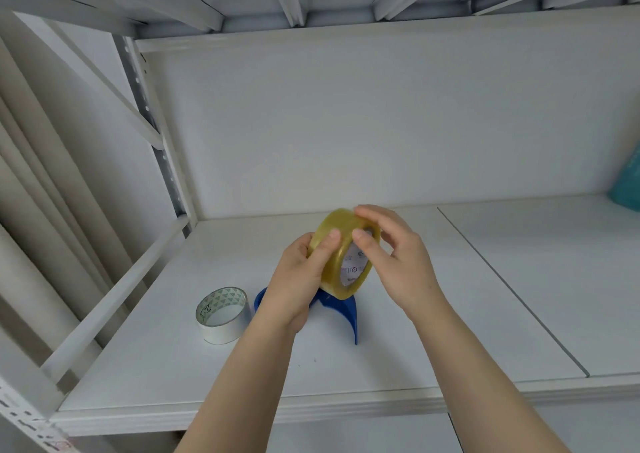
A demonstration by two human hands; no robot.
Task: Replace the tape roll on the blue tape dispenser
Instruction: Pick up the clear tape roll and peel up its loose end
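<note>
While a spent white roll (222,315) lies on the shelf (485,297) at far left, the left hand (298,283) grips the yellow tape roll (341,252) above the blue dispenser (341,309). Opposite, the right hand (398,262) pinches the roll's rim, fingers curled. Likely the fresh roll is being readied; next it needs seating on the dispenser's hub.
</note>
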